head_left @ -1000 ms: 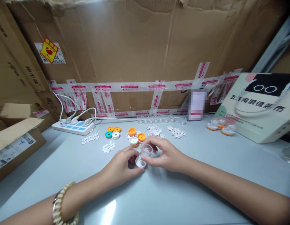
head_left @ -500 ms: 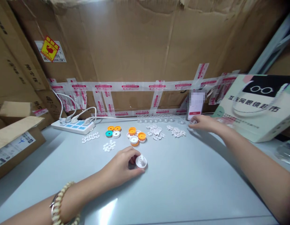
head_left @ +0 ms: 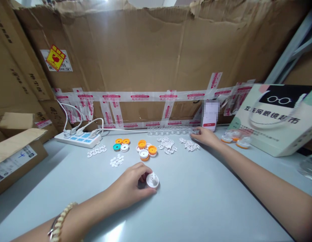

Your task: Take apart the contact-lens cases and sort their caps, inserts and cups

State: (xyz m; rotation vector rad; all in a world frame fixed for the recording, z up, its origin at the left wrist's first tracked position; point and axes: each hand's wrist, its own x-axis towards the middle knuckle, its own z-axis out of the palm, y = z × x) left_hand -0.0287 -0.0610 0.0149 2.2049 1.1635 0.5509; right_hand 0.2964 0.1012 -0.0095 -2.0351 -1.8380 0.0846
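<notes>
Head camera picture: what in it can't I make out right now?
- Head view: whether the right hand grips anything at the end of the row of clear cups; its fingers hide the contact.
- Head view: the left side of the white round piece, behind the left hand.
- Head view: the phone; pixelation masks its upper part.
- Head view: the clear plastic object, cut off by the right edge.

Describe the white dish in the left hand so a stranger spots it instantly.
From the cream bracelet, look ahead to the left hand. It grips the white dish. A raised centre peg sets it apart from the grouped dishes beyond.
</notes>
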